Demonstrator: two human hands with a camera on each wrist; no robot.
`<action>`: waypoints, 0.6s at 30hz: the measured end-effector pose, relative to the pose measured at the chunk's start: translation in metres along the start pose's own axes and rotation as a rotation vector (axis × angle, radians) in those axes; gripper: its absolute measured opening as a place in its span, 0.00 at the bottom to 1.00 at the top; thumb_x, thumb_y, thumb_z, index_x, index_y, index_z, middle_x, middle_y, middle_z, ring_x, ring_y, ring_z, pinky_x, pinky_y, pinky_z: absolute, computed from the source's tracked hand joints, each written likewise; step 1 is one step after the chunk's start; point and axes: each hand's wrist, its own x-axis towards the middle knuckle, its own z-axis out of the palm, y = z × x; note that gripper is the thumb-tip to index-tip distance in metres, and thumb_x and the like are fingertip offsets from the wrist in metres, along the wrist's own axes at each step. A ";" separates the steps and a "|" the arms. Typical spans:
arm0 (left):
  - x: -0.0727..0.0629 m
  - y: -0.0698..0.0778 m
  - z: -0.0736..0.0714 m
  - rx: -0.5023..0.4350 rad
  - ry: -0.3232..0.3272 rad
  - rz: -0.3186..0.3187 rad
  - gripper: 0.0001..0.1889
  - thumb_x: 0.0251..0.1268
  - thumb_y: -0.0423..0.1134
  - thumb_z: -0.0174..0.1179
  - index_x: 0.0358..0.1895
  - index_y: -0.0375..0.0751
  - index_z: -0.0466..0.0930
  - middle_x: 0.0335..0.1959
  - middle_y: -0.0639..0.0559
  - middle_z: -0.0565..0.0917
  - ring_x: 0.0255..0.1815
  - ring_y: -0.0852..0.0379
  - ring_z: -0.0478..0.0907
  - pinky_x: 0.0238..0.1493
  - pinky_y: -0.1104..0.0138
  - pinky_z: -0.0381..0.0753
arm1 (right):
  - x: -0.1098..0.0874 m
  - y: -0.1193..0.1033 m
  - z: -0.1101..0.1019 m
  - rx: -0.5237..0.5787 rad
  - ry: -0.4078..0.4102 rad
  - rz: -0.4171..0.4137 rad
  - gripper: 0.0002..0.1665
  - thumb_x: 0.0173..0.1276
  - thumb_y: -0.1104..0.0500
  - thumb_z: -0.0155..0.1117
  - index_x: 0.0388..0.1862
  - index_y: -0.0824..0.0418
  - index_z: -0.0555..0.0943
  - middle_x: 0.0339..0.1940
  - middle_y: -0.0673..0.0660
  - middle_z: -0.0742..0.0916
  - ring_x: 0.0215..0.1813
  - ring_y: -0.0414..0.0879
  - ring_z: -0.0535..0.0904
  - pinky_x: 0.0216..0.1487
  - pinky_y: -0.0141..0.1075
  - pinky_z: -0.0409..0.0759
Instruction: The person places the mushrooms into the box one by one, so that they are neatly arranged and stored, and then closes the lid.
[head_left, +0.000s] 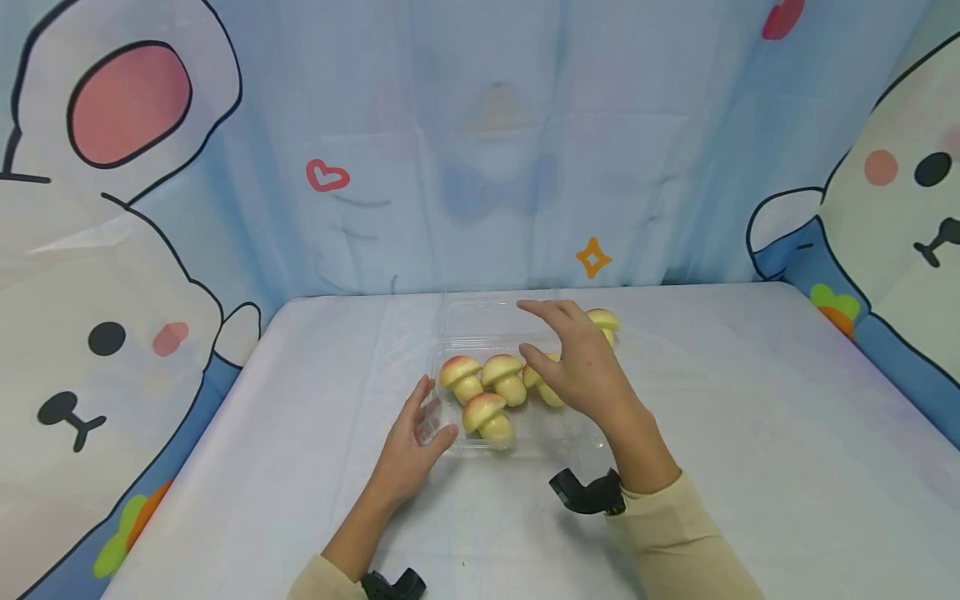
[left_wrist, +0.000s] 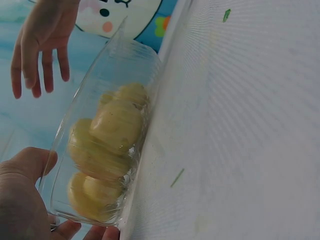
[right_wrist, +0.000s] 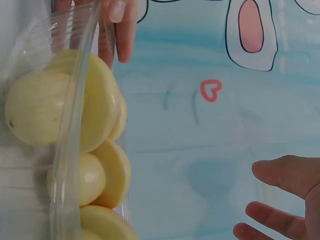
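Observation:
A clear plastic box [head_left: 551,432] with its lid [head_left: 480,318] folded back holds several mushrooms [head_left: 487,415], yellow with reddish caps. My left hand [head_left: 407,457] grips the box's left end, thumb at the front wall and fingers round the side. In the left wrist view, the thumb [left_wrist: 37,162] lies at the rim and fingertips curl below. My right hand [head_left: 585,367] hovers over the box's right side with fingers spread and nothing held. It partly hides one mushroom [head_left: 551,393]. Another mushroom [head_left: 604,322] sits beyond this hand, to the right of the lid.
A white cloth covers the table [head_left: 750,433]. Behind it hangs a blue curtain [head_left: 480,167] printed with cartoon animals. Black wrist cameras [head_left: 588,493] are worn on both wrists.

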 end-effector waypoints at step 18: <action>-0.001 0.004 0.001 0.000 0.000 -0.011 0.45 0.73 0.37 0.63 0.84 0.37 0.44 0.85 0.41 0.53 0.82 0.37 0.59 0.80 0.45 0.65 | 0.002 0.033 -0.014 0.040 0.219 0.193 0.30 0.71 0.64 0.66 0.72 0.62 0.75 0.70 0.71 0.74 0.72 0.68 0.71 0.70 0.66 0.71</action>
